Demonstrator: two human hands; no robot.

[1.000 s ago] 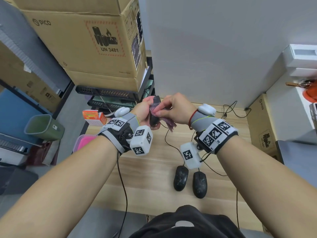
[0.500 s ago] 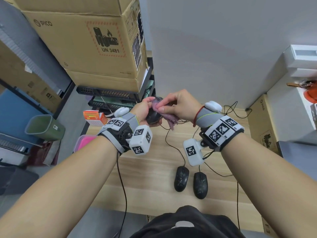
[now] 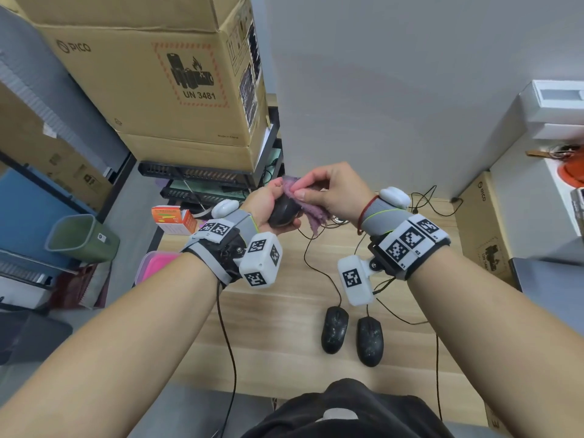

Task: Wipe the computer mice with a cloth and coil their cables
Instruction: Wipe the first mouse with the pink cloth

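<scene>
Left hand (image 3: 265,205) grips a hard, light mouse (image 3: 282,211) by its sides. Right hand (image 3: 331,192) pinches the soft cloth (image 3: 308,213) against it.

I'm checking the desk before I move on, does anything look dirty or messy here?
Yes. The two mice on the table look speckled with pale grime, and their cables trail loose and uncoiled across the wood.

A: Even, soft indoor light; the pale wooden desk top (image 3: 278,317) shows only faint shadows under the forearms.

B: Wide-angle bending curves the big brown cardboard box (image 3: 151,74) and the edges; the centre is sharp, without glare
</scene>
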